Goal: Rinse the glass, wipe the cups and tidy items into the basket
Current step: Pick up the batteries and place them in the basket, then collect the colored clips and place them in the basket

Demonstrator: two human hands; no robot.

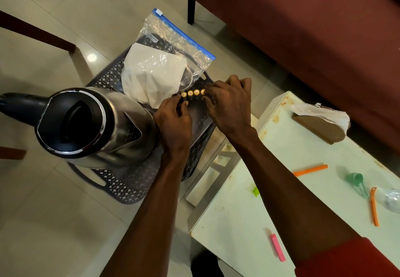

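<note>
Left hand (173,123) and right hand (229,106) pinch row of batteries (193,93) inside basket (121,188), at 12 o'clock. Kettle (91,123) and bag (164,60) already in. Clips (310,170) at 3 o'clock on table (249,212) left; glass, cups unseen.

Both hands reach into the dark perforated basket (121,187) on the floor: the left hand (173,121) and the right hand (229,103) pinch opposite ends of a row of four upright batteries (193,93). A steel kettle (91,123) stands in the basket beside a zip bag (171,54) holding white cloth. On the white table (281,190) lie orange clips (310,170), a pink clip (277,247) and green measuring spoons (357,182).
</note>
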